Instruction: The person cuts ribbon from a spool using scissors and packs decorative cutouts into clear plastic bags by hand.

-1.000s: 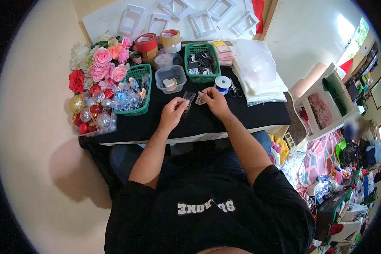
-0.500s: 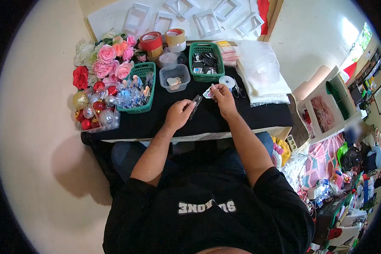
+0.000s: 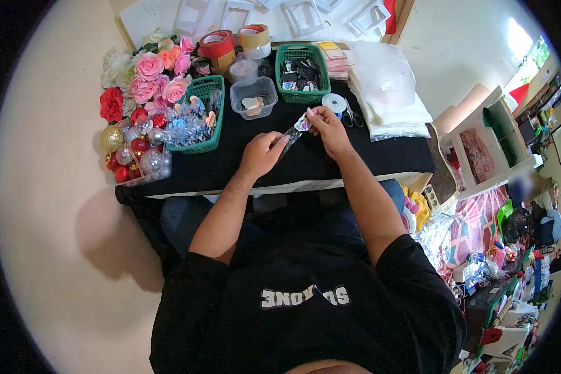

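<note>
My left hand (image 3: pixel 260 153) is closed, pinching a narrow clear plastic sleeve (image 3: pixel 285 147) that looks dark against the black cloth. My right hand (image 3: pixel 328 131) pinches a small white printed piece (image 3: pixel 302 123) with coloured marks; its exact kind is too small to make out. The piece meets the upper end of the sleeve, and I cannot tell whether it is inside. Ahead of my hands is a clear plastic tub (image 3: pixel 254 98) with pale cutouts in it. A ribbon roll (image 3: pixel 334 103) and scissors (image 3: pixel 353 115) lie just beyond my right hand.
A green basket (image 3: pixel 196 148) of wrapped pieces stands left, beside Christmas balls (image 3: pixel 137 153) and artificial roses (image 3: pixel 149 78). Behind are tape rolls (image 3: pixel 217 47) and another green basket (image 3: pixel 302 96) with black and printed pieces. Plastic bags (image 3: pixel 389 93) are stacked at right.
My hands have come together: the printed piece, apart from the sleeve before, now meets its upper end. The view has shifted slightly.
</note>
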Motion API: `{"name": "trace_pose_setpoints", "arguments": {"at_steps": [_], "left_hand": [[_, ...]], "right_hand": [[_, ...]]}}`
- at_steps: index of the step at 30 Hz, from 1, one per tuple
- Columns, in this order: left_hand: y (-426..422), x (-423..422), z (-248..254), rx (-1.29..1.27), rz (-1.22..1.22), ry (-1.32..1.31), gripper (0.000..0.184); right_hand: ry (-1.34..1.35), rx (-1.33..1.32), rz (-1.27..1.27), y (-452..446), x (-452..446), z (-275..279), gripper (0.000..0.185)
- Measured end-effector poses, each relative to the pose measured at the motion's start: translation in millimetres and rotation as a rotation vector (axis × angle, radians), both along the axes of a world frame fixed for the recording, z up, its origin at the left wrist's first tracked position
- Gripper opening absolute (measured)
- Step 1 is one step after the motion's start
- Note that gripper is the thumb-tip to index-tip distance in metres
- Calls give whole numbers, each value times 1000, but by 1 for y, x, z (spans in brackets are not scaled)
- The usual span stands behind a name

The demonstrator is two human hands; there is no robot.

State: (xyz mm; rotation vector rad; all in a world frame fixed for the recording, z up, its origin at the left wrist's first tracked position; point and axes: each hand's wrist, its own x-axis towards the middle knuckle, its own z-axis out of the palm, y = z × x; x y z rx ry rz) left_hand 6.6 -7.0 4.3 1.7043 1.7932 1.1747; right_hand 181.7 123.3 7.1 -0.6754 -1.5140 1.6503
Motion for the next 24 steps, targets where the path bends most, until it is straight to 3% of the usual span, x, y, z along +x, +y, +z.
{"name": "trace_pose_setpoints", "arguments": {"at_steps": [8,11,24], "left_hand": [[3,-1,0,-87,31,-100,31],[-3,4,8,-11,23,2,31],[1,1,1,-31,-3,-37,29]], "right_hand": [[20,-52,28,-1,3,2,13],[-30,-29,17,0,1,-2,12],[-31,48,101,-6,-7,-2,19]]}}
